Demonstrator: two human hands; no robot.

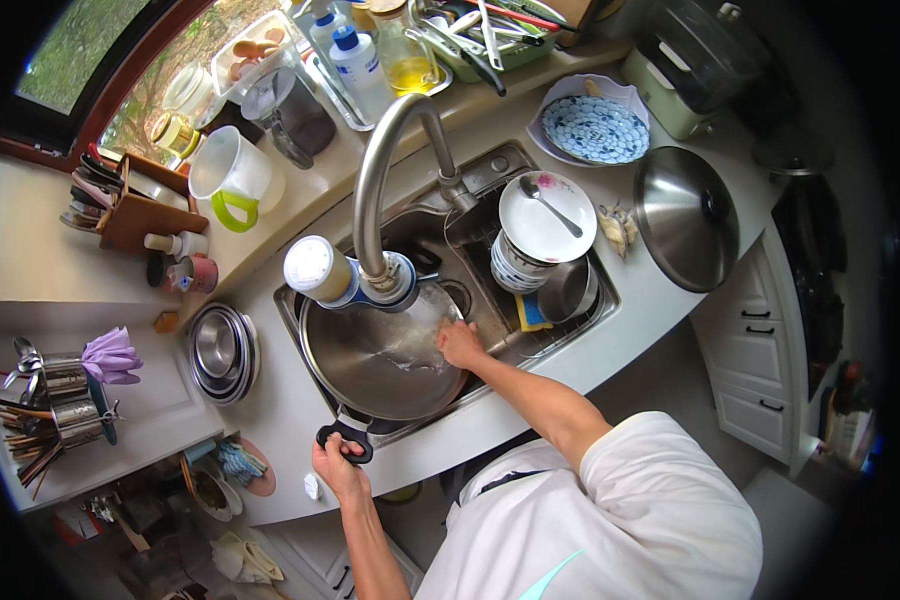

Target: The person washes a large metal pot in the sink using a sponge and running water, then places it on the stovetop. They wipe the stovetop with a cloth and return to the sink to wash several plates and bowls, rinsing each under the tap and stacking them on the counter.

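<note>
A large steel wok (360,367) lies tilted in the left basin of the metal sink (487,315). My left hand (339,457) grips the wok's black handle (354,442) at the counter's front edge. At the wok's right inner side, my right hand (459,345) is in or beside splashing water; its fingertips are partly hidden, and I cannot tell whether they hold anything. The curved faucet (371,172) with a filter head (386,281) stands over the wok, and water runs below it.
Stacked bowls, a white plate with a spoon (546,217), a small steel pot (570,291) and a blue-yellow sponge (531,313) occupy the right basin. A wok lid (686,219) lies right of the sink, nested steel bowls (223,352) left. A green-handled jug (232,172) stands behind.
</note>
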